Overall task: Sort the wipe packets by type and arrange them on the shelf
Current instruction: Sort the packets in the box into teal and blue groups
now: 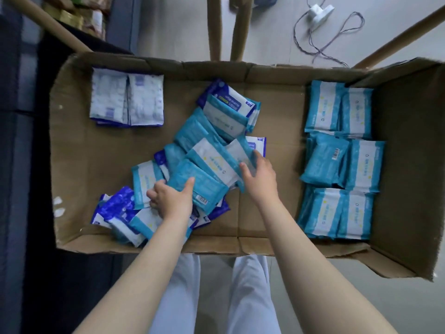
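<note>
A cardboard shelf [103, 150] holds a mixed heap of teal and dark-blue wipe packets [216, 121] in its middle. My left hand [169, 197] grips a teal packet [198, 184] at the heap's near side, thumb on top and fingers beneath. Beside it, my right hand [258, 175] holds the edge of another teal-and-white packet [216, 162], fingers curled over its corner. A sorted group of teal packets [339, 160] lies in rows at the right. Two small stacks of dark-blue packets [127, 100], showing their pale backs, sit at the back left.
The shelf's cardboard walls [404, 165] rise at the right and back. Cardboard tubes [214, 25] stand behind as posts. A white power strip with a cable [320, 13] lies on the floor beyond. Bare cardboard shows at the shelf's left and between heap and teal rows.
</note>
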